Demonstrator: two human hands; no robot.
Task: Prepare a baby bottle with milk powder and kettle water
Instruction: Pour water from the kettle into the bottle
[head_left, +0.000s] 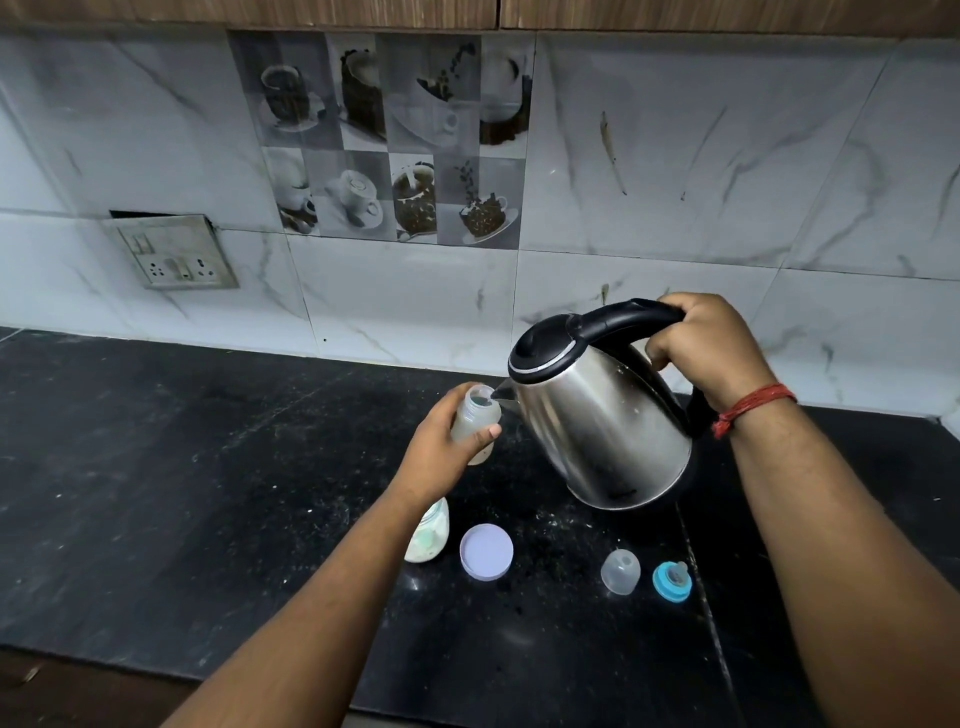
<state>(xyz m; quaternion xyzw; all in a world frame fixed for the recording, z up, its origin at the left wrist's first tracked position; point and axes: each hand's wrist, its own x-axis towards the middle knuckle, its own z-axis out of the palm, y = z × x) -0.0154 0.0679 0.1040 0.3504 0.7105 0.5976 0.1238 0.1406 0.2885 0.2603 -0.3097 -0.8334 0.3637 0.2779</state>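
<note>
My left hand (441, 449) grips a small clear baby bottle (475, 415), held above the black counter with its mouth open. My right hand (706, 343) holds the black handle of a steel kettle (602, 426), which is tilted left so that its spout touches the bottle's mouth. A jar of milk powder (428, 535) stands open below my left wrist, partly hidden by my forearm. Its lilac lid (487, 551) lies beside it. The clear bottle cap (621, 571) and the blue teat ring (672, 581) lie to the right.
The black stone counter (156, 493) runs wide to the left and ends at a front edge near me. A wall socket plate (174, 252) sits on the tiled backsplash at the left. A seam in the counter runs under the kettle.
</note>
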